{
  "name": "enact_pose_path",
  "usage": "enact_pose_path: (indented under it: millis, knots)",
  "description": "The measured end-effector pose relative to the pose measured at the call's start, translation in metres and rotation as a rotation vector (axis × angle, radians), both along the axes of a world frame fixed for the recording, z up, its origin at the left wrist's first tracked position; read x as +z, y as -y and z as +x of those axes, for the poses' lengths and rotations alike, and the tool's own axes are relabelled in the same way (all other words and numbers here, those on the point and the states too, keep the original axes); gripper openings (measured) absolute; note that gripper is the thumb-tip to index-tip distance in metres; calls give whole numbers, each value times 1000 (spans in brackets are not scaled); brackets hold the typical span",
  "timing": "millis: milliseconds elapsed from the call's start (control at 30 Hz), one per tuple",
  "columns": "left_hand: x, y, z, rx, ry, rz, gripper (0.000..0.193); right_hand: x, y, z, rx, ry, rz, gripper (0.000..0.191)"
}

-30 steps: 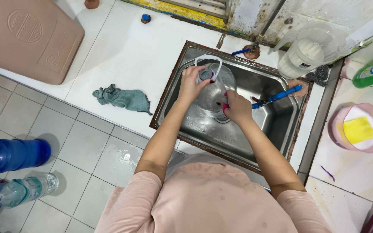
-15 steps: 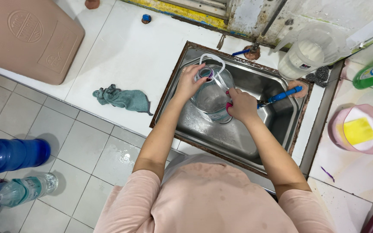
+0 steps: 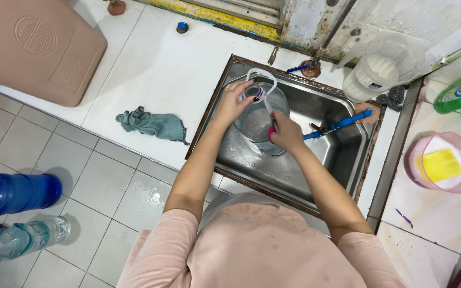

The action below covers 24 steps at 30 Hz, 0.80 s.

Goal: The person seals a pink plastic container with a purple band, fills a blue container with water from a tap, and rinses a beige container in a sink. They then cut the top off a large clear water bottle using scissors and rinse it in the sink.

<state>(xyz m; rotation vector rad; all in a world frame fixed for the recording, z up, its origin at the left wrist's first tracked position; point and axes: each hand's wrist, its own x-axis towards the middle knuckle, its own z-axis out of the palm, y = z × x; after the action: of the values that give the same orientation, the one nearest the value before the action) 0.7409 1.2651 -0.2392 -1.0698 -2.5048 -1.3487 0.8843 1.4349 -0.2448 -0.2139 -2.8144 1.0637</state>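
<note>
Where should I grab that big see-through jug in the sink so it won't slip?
Probably at the neck, coming from the left, where the left hand already wraps it. The clear jug has a wide, round, smooth body, while the neck is narrow with a white handle loop beside it. The right hand steadies the body.

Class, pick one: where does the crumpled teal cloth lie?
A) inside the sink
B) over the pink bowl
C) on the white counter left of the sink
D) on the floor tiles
C: the teal cloth lies on the white counter, left of the sink.
</note>
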Motion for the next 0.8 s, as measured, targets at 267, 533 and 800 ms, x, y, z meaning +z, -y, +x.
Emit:
enact_pose_path:
  millis: [267, 533, 800]
  knots:
    - [-1, -4, 3, 102, -54, 36, 54, 4, 41, -21, -161, -113, -245, 24]
    - [6, -2, -2, 76, -46, 42, 53, 14, 21, -28, -87, -148, 118, 30]
    - [13, -14, -11, 76, -60, 45, 54, 17, -13, -37, -13, -269, 300, 27]
